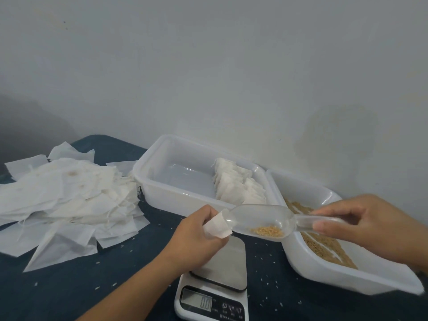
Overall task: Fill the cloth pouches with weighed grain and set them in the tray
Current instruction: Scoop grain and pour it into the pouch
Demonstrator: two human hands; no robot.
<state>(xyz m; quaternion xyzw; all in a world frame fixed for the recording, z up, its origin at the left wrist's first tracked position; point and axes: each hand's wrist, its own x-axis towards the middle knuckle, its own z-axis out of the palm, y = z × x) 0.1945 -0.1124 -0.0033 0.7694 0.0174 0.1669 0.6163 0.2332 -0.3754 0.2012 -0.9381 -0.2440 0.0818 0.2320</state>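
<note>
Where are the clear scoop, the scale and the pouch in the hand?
clear scoop (259, 218): head view, on its bowl.
scale (228, 262): head view, on its steel platform.
pouch (217, 225): head view, on its open end.

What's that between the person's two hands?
A clear scoop holding some grain, spanning from right hand to the pouch in left hand; head view.

Two hands (196, 232), two white trays (162, 181), one scoop (261, 220), one scale (215, 295)
</note>
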